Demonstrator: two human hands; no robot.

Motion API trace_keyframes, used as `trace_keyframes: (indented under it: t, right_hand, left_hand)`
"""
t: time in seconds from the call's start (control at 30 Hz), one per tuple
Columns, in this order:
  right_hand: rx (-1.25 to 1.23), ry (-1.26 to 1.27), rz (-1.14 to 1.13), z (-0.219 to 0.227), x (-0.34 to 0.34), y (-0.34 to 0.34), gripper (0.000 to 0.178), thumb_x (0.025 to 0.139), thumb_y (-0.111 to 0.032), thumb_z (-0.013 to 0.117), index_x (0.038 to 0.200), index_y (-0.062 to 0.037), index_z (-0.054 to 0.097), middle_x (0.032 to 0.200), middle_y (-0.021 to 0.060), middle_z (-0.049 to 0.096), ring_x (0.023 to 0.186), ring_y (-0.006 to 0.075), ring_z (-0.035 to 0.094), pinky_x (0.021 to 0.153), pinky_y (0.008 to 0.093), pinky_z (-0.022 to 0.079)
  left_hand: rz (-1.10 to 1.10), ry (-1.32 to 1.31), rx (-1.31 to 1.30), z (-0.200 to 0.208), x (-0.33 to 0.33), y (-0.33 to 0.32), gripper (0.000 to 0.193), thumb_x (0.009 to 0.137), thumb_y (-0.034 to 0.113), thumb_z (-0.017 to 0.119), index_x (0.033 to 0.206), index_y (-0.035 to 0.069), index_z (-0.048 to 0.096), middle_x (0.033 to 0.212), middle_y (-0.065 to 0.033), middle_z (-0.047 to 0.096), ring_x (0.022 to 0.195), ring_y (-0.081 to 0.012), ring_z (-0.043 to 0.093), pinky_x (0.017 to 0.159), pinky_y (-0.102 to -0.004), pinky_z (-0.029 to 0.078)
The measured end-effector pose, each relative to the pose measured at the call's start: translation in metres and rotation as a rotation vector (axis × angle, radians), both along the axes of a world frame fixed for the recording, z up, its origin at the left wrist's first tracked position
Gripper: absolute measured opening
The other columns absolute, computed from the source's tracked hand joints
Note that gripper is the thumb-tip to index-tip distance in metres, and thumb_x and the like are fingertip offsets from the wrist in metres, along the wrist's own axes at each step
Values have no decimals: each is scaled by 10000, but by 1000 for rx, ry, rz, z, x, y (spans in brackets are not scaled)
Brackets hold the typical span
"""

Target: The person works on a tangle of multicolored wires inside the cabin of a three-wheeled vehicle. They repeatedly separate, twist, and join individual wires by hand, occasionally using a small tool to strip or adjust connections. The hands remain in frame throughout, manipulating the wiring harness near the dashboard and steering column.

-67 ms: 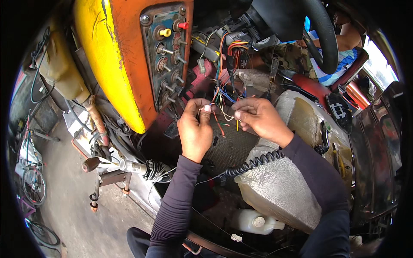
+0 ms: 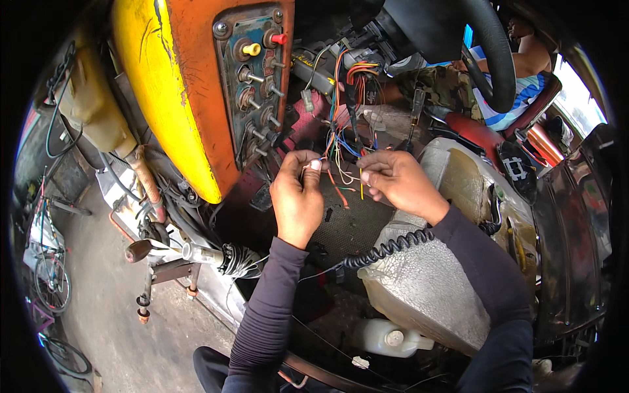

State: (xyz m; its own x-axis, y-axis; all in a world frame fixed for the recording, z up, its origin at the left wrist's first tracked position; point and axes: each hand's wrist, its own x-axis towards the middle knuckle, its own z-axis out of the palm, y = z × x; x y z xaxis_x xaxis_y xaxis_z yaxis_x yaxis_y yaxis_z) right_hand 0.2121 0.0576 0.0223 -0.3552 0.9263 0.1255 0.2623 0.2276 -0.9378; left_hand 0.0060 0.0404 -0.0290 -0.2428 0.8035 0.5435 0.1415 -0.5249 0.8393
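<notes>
Below the steering column hangs a bundle of coloured wires (image 2: 336,121), its loose ends spread between my two hands. My left hand (image 2: 298,200) is closed in a pinch, thumb against forefinger, on a thin wire from the bundle. At the other side my right hand (image 2: 405,183) pinches the end of a white wire (image 2: 341,171) between thumb and fingers. A red wire (image 2: 338,190) with a bare end dangles between the hands, and a yellow wire (image 2: 361,187) hangs beside my right fingertips.
An orange and yellow panel (image 2: 190,98) with toggle switches stands at the left. The steering wheel (image 2: 501,59) is at upper right, near a seated person (image 2: 524,72). A silver padded cover (image 2: 426,275) and a coiled black cord (image 2: 390,249) lie below my right arm; a white jug (image 2: 393,339) sits lower.
My right hand has shifted slightly to the right with the white wire. The dangling red wire has swung a little to the right. My left hand stays in place.
</notes>
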Motion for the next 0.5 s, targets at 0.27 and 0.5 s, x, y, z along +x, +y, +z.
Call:
trace_keyframes:
  t: [0.27, 0.5]
  right_hand:
    - [260, -570, 41, 13, 10, -14, 244, 890, -196, 777, 1020, 11, 775, 948, 215, 775, 906, 330, 775, 823, 407, 582]
    - [332, -463, -63, 10, -14, -27, 228, 885, -239, 797, 974, -30, 789, 841, 186, 763, 769, 336, 761, 715, 417, 580]
  left_hand:
    - [-118, -115, -26, 1, -9, 7, 120, 1088, 66, 587, 1149, -29, 628, 1027, -98, 775, 917, -88, 704, 808, -224, 543]
    - [-176, -156, -4, 3, -12, 4, 125, 1070, 99, 636, 1117, -9, 680, 1023, -67, 777, 807, -38, 630, 699, -189, 466]
